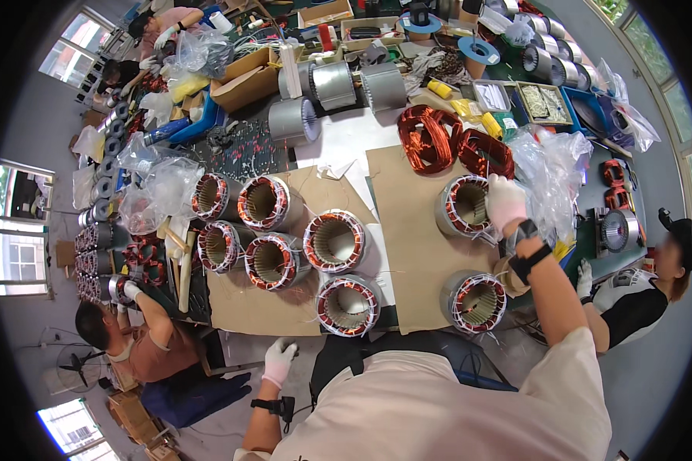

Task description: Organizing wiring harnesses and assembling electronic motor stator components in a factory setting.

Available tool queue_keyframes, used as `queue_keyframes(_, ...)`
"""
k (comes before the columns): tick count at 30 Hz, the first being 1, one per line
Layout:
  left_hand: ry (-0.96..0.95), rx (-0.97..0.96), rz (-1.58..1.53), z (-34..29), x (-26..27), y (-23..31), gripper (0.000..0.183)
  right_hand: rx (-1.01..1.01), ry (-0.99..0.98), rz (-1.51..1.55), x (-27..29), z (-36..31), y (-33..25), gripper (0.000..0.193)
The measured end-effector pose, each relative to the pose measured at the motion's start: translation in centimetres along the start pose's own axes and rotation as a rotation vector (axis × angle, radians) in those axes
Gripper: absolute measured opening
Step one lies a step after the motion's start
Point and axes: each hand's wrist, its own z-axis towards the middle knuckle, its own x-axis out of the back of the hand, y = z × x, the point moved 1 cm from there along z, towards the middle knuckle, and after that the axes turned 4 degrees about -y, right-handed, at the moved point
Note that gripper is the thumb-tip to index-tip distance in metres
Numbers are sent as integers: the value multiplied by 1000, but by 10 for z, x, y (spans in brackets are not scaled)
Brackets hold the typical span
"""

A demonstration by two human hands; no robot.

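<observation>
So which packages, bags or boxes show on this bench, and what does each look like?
Open brown cardboard box: far left of the bench, rectangular, flaps up.
Clear crumpled plastic bag: right edge, beside the gloved right hand on a wound stator.
Clear plastic bags: left edge, bunched.
Blue shallow tray: far right, rectangular.
No screens or signs visible.

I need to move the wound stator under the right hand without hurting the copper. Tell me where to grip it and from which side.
Grip the bare grey metal shell of the stator, probably from its two outer flanks. It lies on the cardboard sheet with its open bore facing up, ringed by tied copper windings, so the rim is best avoided. The right hand already rests on that rim; the left hand is free.
</observation>
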Motion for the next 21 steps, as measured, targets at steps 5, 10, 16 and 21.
queue_keyframes(5, -5, -177, 43, 36, -4, 37, 30, 255, -65, 354, 10, -47, -105, 33)
queue_keyframes(10, -28, -342, 237, 58, 16, 105, 31, 253, -359, 558, -31, -24, -184, 47)
queue_keyframes(16, -116, -346, 243, 69, 38, 146, 28, 321, -487, 419, -28, 11, -261, 56)
queue_keyframes(21, -160, -329, 349, 61, 38, 151, 26, 413, -471, 241, -33, 15, -267, 47)
